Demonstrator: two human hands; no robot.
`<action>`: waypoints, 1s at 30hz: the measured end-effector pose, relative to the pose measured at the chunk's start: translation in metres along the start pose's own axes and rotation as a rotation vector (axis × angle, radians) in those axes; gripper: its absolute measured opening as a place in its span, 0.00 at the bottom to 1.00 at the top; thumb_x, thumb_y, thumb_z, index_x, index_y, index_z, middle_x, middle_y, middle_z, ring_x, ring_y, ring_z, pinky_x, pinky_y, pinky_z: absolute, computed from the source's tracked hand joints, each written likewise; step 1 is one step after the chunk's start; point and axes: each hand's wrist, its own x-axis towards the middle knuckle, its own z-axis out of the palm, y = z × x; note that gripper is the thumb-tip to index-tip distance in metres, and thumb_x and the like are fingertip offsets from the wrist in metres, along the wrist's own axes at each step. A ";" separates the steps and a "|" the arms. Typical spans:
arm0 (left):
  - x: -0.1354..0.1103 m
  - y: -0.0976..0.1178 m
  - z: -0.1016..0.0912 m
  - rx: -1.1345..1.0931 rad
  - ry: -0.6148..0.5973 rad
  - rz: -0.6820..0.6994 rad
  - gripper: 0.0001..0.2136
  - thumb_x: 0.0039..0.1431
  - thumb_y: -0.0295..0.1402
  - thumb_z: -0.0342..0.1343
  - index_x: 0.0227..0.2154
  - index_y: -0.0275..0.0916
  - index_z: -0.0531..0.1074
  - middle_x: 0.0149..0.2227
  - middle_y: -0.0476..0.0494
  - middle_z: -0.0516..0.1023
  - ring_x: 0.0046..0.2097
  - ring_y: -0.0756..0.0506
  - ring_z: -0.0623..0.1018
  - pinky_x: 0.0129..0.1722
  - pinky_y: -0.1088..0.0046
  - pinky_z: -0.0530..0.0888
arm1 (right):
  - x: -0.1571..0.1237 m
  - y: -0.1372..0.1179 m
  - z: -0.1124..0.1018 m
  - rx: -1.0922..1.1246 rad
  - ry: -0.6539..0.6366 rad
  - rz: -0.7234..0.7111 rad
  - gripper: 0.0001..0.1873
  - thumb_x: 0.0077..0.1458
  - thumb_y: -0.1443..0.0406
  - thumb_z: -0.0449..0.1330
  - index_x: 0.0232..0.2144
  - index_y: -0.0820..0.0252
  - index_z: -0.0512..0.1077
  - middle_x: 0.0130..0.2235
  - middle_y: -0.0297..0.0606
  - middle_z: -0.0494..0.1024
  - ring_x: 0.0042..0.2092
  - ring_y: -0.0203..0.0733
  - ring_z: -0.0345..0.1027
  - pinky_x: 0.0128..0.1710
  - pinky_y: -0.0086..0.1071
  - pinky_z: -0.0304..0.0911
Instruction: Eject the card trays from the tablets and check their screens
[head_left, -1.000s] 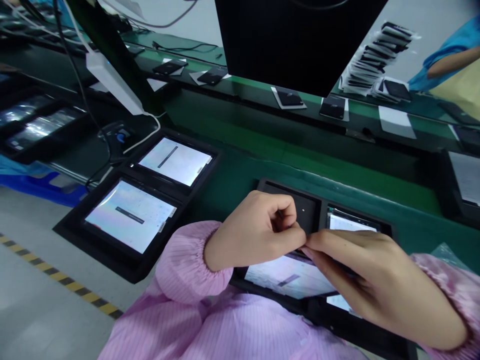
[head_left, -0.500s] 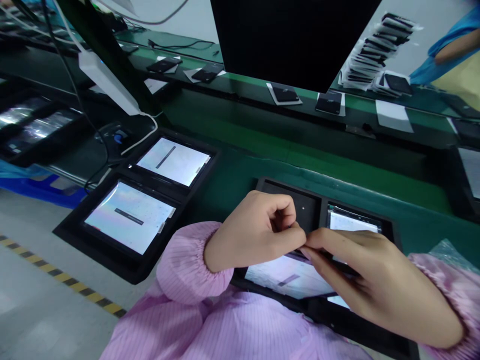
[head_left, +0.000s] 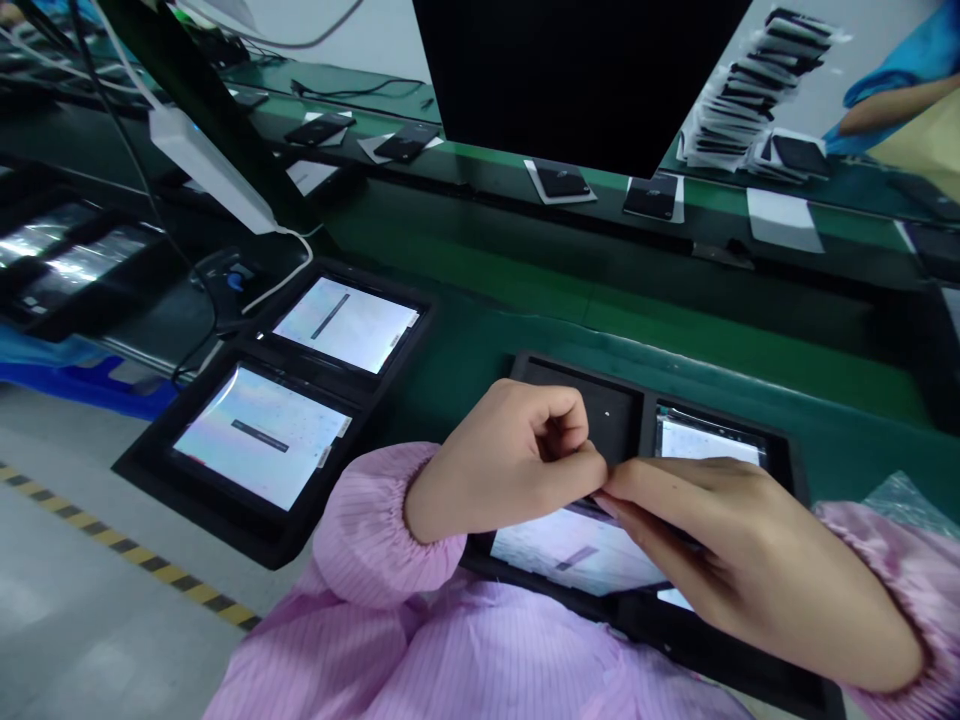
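Note:
My left hand (head_left: pixel 510 455) is curled into a pinch and meets the fingertips of my right hand (head_left: pixel 742 560) just above a black tray (head_left: pixel 780 445). Both hands pinch something small at the top edge of a glossy screen panel (head_left: pixel 570 545) lying in the tray's near left pocket; what they hold is too small to make out. The far left pocket (head_left: pixel 607 405) is bare and black. Another screen panel (head_left: pixel 709 440) lies in the far right pocket. Both my sleeves are pink.
A second black tray (head_left: pixel 247 520) with two screen panels lies at the left over the bench edge. A white power block (head_left: pixel 206 165) with cables hangs above it. Dark devices on white sheets line the green belt (head_left: pixel 675 330), a stack (head_left: pixel 742 110) far right. A person's blue sleeve (head_left: pixel 900 70) shows at the top right.
The view has shifted slightly; my hands hold the same pinch over the tray. Nothing was picked up or let go.

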 end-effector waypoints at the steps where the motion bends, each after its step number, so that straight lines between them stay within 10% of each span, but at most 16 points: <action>1: 0.000 0.000 -0.002 -0.001 0.003 -0.005 0.09 0.48 0.24 0.53 0.19 0.37 0.59 0.20 0.54 0.67 0.21 0.56 0.64 0.19 0.81 0.59 | 0.001 -0.001 0.000 0.005 0.003 0.009 0.09 0.63 0.71 0.48 0.32 0.59 0.65 0.21 0.26 0.64 0.21 0.29 0.56 0.20 0.26 0.51; 8: -0.001 -0.032 -0.015 -0.356 -0.165 -0.031 0.21 0.55 0.53 0.56 0.38 0.37 0.70 0.36 0.40 0.80 0.36 0.44 0.80 0.33 0.73 0.74 | -0.026 0.025 -0.027 0.033 0.299 0.264 0.12 0.64 0.58 0.52 0.44 0.57 0.70 0.35 0.36 0.78 0.32 0.34 0.74 0.31 0.25 0.67; 13: 0.037 -0.084 0.003 -0.551 0.388 -0.309 0.26 0.54 0.57 0.54 0.40 0.37 0.72 0.35 0.43 0.81 0.35 0.43 0.80 0.34 0.71 0.76 | -0.145 0.113 -0.042 0.005 0.910 0.860 0.19 0.63 0.54 0.51 0.38 0.64 0.73 0.36 0.46 0.77 0.37 0.41 0.73 0.40 0.36 0.68; 17: 0.092 -0.097 0.005 -0.362 0.580 -0.466 0.19 0.61 0.48 0.45 0.37 0.38 0.72 0.25 0.48 0.77 0.27 0.46 0.78 0.27 0.72 0.74 | -0.249 0.161 -0.016 -0.039 0.816 1.180 0.18 0.53 0.51 0.60 0.31 0.62 0.74 0.31 0.45 0.78 0.32 0.42 0.71 0.34 0.35 0.65; 21: 0.122 -0.086 0.000 -0.164 0.522 -0.489 0.24 0.64 0.47 0.37 0.33 0.35 0.72 0.26 0.40 0.76 0.32 0.38 0.78 0.30 0.64 0.72 | -0.286 0.190 0.027 0.020 0.744 1.213 0.17 0.51 0.52 0.59 0.30 0.60 0.73 0.31 0.45 0.78 0.29 0.43 0.70 0.31 0.36 0.65; 25: 0.129 -0.068 0.031 0.429 0.725 -0.104 0.17 0.62 0.45 0.46 0.42 0.37 0.70 0.42 0.38 0.74 0.54 0.32 0.69 0.44 0.56 0.65 | -0.287 0.223 0.048 0.080 0.677 1.200 0.14 0.46 0.56 0.60 0.32 0.60 0.72 0.33 0.44 0.76 0.33 0.43 0.68 0.36 0.37 0.64; 27: 0.133 -0.064 0.066 0.850 0.545 0.222 0.15 0.64 0.39 0.45 0.44 0.35 0.70 0.44 0.36 0.73 0.53 0.34 0.68 0.48 0.55 0.63 | -0.287 0.238 0.049 0.111 0.654 1.215 0.12 0.45 0.57 0.60 0.29 0.59 0.71 0.32 0.43 0.75 0.33 0.43 0.67 0.38 0.38 0.63; 30: 0.145 -0.075 0.126 1.054 -0.059 0.411 0.15 0.65 0.33 0.41 0.39 0.34 0.73 0.40 0.37 0.74 0.44 0.40 0.71 0.45 0.60 0.66 | -0.290 0.250 0.044 0.198 0.619 1.256 0.12 0.43 0.55 0.61 0.24 0.58 0.69 0.27 0.41 0.74 0.30 0.42 0.66 0.37 0.38 0.62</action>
